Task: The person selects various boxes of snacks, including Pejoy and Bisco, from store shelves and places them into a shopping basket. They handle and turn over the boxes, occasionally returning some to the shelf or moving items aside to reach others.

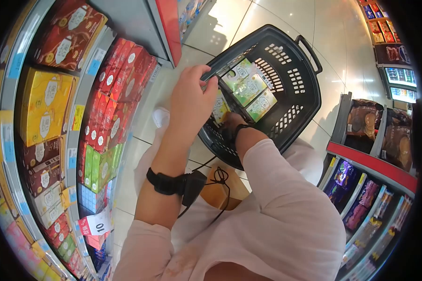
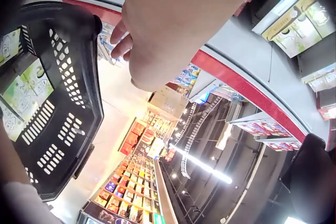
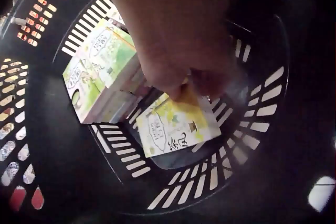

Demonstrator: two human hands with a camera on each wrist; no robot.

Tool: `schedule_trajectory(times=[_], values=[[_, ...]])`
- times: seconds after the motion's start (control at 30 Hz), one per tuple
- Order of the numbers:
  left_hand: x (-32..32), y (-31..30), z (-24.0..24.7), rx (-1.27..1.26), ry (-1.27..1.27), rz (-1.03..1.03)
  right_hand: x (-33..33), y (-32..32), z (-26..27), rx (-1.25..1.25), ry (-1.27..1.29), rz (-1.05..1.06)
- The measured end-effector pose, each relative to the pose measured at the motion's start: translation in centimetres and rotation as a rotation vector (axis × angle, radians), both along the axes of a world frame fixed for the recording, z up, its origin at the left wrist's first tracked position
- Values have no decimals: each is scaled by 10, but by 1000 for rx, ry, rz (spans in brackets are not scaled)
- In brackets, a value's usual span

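Note:
A black shopping basket holds several green and white boxes on one side and a yellow-green box nearer the person. The right hand reaches into the basket; in the right wrist view this hand pinches the end of the yellow-green box, which lies beside the green boxes. The left hand hangs above the basket's left rim with relaxed, slightly bent fingers and holds nothing. In the left wrist view the left hand is apart from the basket.
Shelves of boxed goods stand at the left, with red boxes, yellow boxes and a price sign. At the right is a snack shelf with a red edge. A brown box and a black cable lie below the basket.

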State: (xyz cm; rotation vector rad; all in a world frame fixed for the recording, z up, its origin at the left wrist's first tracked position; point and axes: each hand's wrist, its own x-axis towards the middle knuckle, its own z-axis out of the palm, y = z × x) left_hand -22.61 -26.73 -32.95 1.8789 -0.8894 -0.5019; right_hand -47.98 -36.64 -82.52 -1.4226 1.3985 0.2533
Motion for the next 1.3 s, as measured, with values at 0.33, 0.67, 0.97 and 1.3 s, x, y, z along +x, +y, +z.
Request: schedule_trajectory(times=[0.33,0.67,0.97,1.3], values=[[-5,-2,0,25,79,-28,30,9,59,265,-201,-1150],[-7,-2,0,104,137,-58,80,0,175,131,-251,-1344],[-8,-2,-1,125,167,-79,64,11,122,190,-174,-1311],[-8,-1,-6,94,157,-91,38,18,71,243,-117,-1366]])
